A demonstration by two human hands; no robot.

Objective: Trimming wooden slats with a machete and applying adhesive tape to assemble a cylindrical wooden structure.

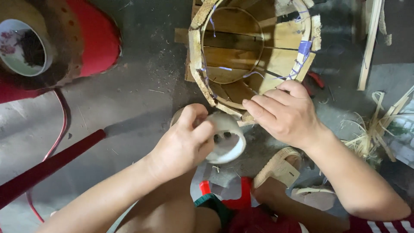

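The grey concrete floor (129, 99) fills the view. At twelve o'clock stands a round wooden basket frame (241, 56), made of bent strips and flat slats, bound with blue-violet cord at its right rim. At ten o'clock sits a red stool (92, 39) with a flowered bowl (19, 47) beside it (dark matter inside). A red bar (51, 166) slants across at eight o'clock. Pale straw strips (375, 129) lie at three o'clock. A woven sandal (278, 166) shows at five o'clock. At centre, the left hand (185, 142) is closed around a white roll of tape (228, 138), thumb and fingers pinching its rim. The right hand (286, 114), at two o'clock from the roll, lies fingers curled on the frame's lower edge, gripping it.
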